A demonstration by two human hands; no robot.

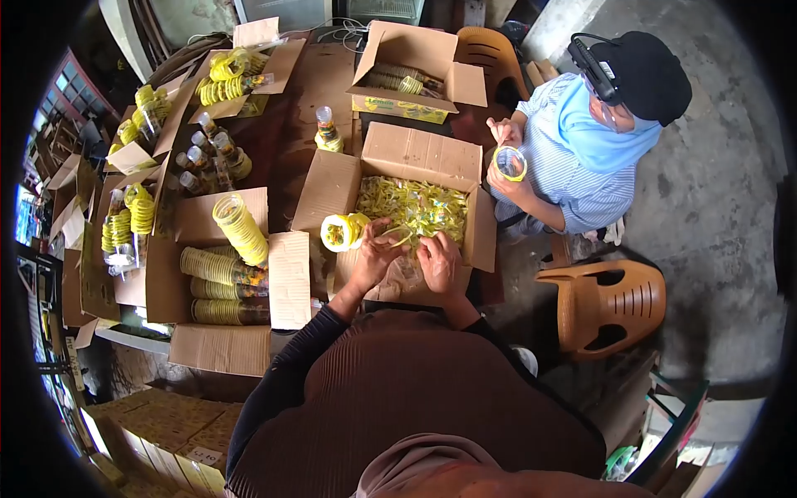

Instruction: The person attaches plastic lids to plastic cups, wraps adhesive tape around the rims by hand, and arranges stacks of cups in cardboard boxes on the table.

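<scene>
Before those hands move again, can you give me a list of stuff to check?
1. Box open: ok, flaps spread.
2. Yellow strips inside: ok, lots.
3. Left hand and right hand close together over the box: ok.
4. Firm grip on one strip: cannot tell, too small to see.
5. Space beside the left hand free: not ok, yellow-rimmed cups are right there.
6. Other person's hands out of the way: ok, busy holding another cup.

Open above, walled ahead

The left hand (378, 256) and right hand (440, 264) could lift straight from the carton (482, 231). Its far flap (423, 155) bars forward reach; a cup stack (339, 234) crowds the left side. A tabletop (287, 137) lane parts the single bottle (329, 133) from the bottle cluster (220, 156).
</scene>
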